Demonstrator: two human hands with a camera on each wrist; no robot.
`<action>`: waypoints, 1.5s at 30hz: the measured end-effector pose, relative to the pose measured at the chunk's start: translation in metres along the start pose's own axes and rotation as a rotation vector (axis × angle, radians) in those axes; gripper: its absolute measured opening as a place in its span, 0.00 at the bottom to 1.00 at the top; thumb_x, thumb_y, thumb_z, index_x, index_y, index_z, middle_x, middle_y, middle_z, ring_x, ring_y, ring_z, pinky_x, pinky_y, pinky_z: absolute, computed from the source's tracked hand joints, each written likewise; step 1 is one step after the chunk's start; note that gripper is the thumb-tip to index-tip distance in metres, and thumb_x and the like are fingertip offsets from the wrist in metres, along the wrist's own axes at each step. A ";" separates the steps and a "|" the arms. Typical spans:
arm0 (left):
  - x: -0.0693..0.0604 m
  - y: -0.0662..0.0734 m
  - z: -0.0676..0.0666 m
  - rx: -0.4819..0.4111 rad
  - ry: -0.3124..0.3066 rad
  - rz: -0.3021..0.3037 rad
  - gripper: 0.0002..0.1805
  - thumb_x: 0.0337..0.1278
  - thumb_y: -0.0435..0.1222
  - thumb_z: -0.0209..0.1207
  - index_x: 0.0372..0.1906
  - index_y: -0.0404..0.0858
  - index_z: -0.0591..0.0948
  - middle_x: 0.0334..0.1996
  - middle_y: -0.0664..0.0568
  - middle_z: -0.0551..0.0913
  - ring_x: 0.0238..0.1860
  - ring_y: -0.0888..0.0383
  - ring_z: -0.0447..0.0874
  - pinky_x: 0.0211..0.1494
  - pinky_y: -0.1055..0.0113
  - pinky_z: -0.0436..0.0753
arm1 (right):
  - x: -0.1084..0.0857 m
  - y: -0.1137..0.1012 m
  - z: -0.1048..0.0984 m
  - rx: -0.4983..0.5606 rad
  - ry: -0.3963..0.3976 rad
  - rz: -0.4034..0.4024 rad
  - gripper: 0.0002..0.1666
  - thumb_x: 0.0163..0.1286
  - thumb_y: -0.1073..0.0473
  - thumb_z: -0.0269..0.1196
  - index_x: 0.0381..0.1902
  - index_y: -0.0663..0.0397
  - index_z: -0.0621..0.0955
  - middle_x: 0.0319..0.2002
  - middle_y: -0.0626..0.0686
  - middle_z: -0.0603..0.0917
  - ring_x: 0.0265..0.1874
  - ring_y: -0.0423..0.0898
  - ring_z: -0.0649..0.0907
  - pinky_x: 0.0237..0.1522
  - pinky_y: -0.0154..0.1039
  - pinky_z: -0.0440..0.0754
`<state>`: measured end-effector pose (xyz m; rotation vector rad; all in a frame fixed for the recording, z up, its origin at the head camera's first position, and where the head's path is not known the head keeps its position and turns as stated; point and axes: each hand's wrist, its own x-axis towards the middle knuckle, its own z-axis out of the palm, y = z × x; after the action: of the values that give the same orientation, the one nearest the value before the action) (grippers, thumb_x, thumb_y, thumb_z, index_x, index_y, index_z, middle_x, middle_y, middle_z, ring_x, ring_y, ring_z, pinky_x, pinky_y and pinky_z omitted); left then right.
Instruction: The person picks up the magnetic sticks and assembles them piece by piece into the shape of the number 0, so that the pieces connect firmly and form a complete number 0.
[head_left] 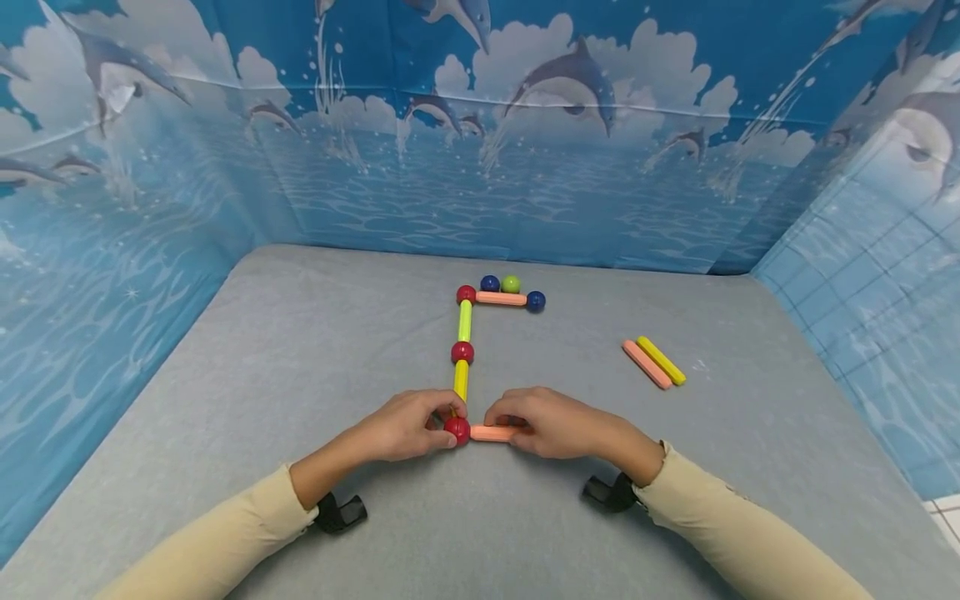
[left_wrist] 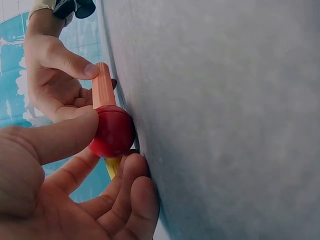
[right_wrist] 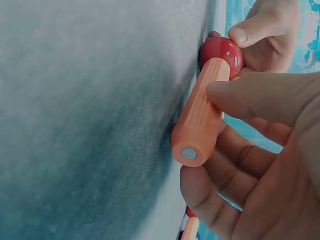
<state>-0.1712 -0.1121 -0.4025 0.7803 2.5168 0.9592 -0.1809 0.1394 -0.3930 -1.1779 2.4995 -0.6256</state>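
Note:
My left hand point(head_left: 408, 425) pinches a red ball point(head_left: 457, 430) at the near end of a chain of rods and balls. An orange magnetic rod point(right_wrist: 200, 115) lies between the thumb and fingers of my right hand point(head_left: 558, 423), its far end touching that red ball; a round metal disc shows in its near end. From the held ball a yellow rod point(head_left: 461, 379) runs away to a middle red ball point(head_left: 462, 352). Beyond it a lime rod point(head_left: 465, 321) reaches another red ball point(head_left: 466, 294), where a second orange rod point(head_left: 501, 297) leads right to a blue ball point(head_left: 536, 301).
Just behind the far orange rod sit another blue ball point(head_left: 490, 283) and a green ball point(head_left: 511, 284). To the right, a loose orange rod point(head_left: 647, 364) and a yellow rod point(head_left: 662, 360) lie side by side on the grey cloth point(head_left: 337, 333). A dolphin-print curtain point(head_left: 420, 192) borders the surface.

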 end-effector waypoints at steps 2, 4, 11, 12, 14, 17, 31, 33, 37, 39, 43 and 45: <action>0.000 0.000 0.000 -0.003 -0.009 -0.004 0.15 0.58 0.34 0.67 0.49 0.46 0.82 0.38 0.54 0.83 0.34 0.60 0.77 0.36 0.68 0.77 | -0.001 0.000 0.000 0.004 0.000 0.003 0.18 0.68 0.65 0.63 0.54 0.45 0.83 0.44 0.41 0.83 0.41 0.36 0.78 0.50 0.37 0.82; 0.001 0.000 0.001 -0.002 -0.015 -0.005 0.16 0.58 0.34 0.67 0.51 0.45 0.82 0.39 0.54 0.84 0.36 0.60 0.77 0.38 0.67 0.77 | -0.001 0.001 0.000 0.006 0.002 0.005 0.18 0.68 0.65 0.63 0.55 0.45 0.83 0.45 0.42 0.84 0.41 0.36 0.78 0.51 0.38 0.82; 0.001 -0.002 0.001 0.011 -0.013 0.008 0.15 0.58 0.34 0.66 0.51 0.43 0.83 0.39 0.54 0.84 0.36 0.60 0.78 0.40 0.66 0.78 | -0.003 0.002 0.000 0.019 0.008 0.025 0.17 0.68 0.63 0.64 0.54 0.45 0.83 0.45 0.42 0.84 0.41 0.36 0.79 0.50 0.37 0.82; 0.001 -0.002 0.001 0.011 -0.013 0.007 0.15 0.58 0.34 0.66 0.52 0.43 0.83 0.39 0.54 0.84 0.37 0.60 0.78 0.40 0.66 0.78 | -0.003 0.002 0.000 0.021 0.011 0.025 0.17 0.69 0.63 0.64 0.54 0.45 0.83 0.45 0.42 0.84 0.41 0.36 0.79 0.50 0.37 0.82; 0.001 -0.001 0.001 0.008 -0.010 0.002 0.15 0.58 0.34 0.67 0.51 0.43 0.84 0.39 0.54 0.84 0.37 0.60 0.78 0.40 0.66 0.79 | -0.004 0.003 0.000 0.021 0.019 0.023 0.16 0.69 0.63 0.64 0.54 0.46 0.83 0.46 0.42 0.84 0.41 0.36 0.79 0.50 0.38 0.82; 0.002 -0.001 0.002 -0.002 -0.010 -0.012 0.16 0.58 0.34 0.67 0.52 0.44 0.84 0.40 0.54 0.84 0.37 0.60 0.78 0.40 0.66 0.79 | -0.005 0.004 -0.001 0.025 0.030 0.013 0.16 0.69 0.63 0.63 0.54 0.46 0.83 0.46 0.43 0.85 0.41 0.36 0.79 0.50 0.38 0.82; 0.003 -0.003 0.002 -0.003 -0.001 -0.046 0.16 0.57 0.34 0.68 0.51 0.45 0.84 0.40 0.55 0.84 0.38 0.60 0.78 0.40 0.66 0.78 | 0.008 0.052 -0.047 0.098 0.222 0.132 0.15 0.73 0.62 0.59 0.54 0.58 0.82 0.42 0.52 0.86 0.41 0.45 0.82 0.42 0.39 0.81; 0.003 -0.003 0.002 -0.002 0.001 -0.042 0.16 0.57 0.34 0.68 0.51 0.45 0.84 0.40 0.55 0.83 0.38 0.60 0.77 0.40 0.66 0.78 | 0.013 0.063 -0.054 0.096 0.277 0.186 0.15 0.73 0.61 0.58 0.54 0.58 0.82 0.44 0.54 0.86 0.42 0.48 0.83 0.43 0.42 0.81; 0.002 -0.003 0.003 0.000 0.006 -0.038 0.16 0.57 0.34 0.68 0.51 0.45 0.84 0.40 0.54 0.82 0.39 0.59 0.77 0.40 0.65 0.78 | 0.027 0.082 -0.063 0.115 0.366 0.274 0.15 0.74 0.62 0.57 0.54 0.60 0.81 0.50 0.60 0.84 0.46 0.53 0.82 0.45 0.47 0.81; 0.002 -0.003 0.003 0.001 0.009 -0.037 0.16 0.57 0.34 0.68 0.51 0.46 0.84 0.40 0.54 0.81 0.39 0.59 0.76 0.41 0.66 0.78 | 0.034 0.088 -0.066 0.115 0.413 0.308 0.15 0.74 0.63 0.57 0.55 0.60 0.80 0.52 0.61 0.83 0.47 0.55 0.81 0.44 0.49 0.81; 0.002 -0.003 0.001 0.001 0.011 -0.035 0.16 0.57 0.34 0.68 0.51 0.46 0.84 0.40 0.54 0.81 0.39 0.59 0.76 0.41 0.66 0.78 | 0.053 0.099 -0.073 0.071 0.493 0.377 0.18 0.75 0.63 0.55 0.59 0.59 0.79 0.57 0.62 0.80 0.54 0.59 0.79 0.51 0.55 0.79; 0.002 -0.004 0.001 0.001 0.008 -0.033 0.16 0.57 0.34 0.68 0.51 0.46 0.84 0.40 0.54 0.81 0.39 0.59 0.76 0.42 0.66 0.78 | 0.063 0.104 -0.077 0.035 0.507 0.408 0.20 0.75 0.63 0.54 0.62 0.56 0.78 0.60 0.61 0.78 0.58 0.60 0.78 0.57 0.58 0.77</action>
<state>-0.1736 -0.1131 -0.4056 0.7347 2.5288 0.9519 -0.3222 0.1685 -0.3853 -0.5022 3.0015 -0.9331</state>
